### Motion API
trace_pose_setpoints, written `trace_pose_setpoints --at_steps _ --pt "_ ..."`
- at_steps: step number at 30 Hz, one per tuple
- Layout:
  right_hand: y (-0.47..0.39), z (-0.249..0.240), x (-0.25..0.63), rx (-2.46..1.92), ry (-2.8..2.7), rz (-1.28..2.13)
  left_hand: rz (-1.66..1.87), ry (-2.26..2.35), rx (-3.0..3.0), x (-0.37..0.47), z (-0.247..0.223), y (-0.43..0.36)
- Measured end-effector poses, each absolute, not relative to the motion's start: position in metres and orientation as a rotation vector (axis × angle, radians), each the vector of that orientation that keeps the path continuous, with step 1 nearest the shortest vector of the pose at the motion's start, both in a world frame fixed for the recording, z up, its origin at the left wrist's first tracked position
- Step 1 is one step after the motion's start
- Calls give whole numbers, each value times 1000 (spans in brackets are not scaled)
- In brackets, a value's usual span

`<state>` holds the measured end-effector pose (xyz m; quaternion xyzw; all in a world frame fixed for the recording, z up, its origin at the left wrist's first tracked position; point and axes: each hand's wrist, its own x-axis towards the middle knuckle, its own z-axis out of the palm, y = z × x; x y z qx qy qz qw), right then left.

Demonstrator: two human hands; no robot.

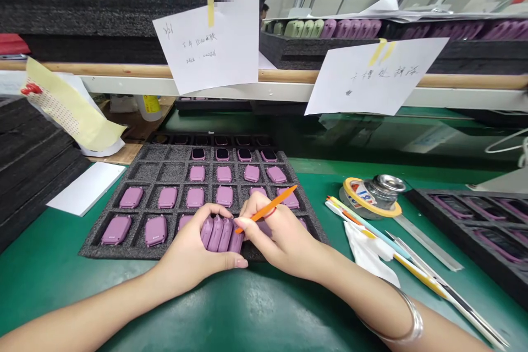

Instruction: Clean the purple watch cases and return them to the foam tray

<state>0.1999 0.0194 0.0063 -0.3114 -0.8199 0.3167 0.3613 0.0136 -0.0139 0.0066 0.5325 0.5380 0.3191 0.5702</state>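
Observation:
My left hand grips a row of several purple watch cases stood on edge at the near rim of a black foam tray. My right hand holds a thin orange stick, its tip touching the rightmost case in that row. More purple cases lie flat in the tray's pockets, and some farther ones show dark screens.
Pens and sticks, a white cloth, a tape roll with a metal pot and a steel ruler lie to the right. Another foam tray sits far right. Foam stacks stand left; paper notes hang from the shelf. A person stands behind.

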Motion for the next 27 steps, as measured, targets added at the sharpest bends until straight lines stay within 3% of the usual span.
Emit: trace_pose_setpoints --at_steps 27 --pt "11 26 197 -978 -2241 797 740 1308 1331 16 5 -17"
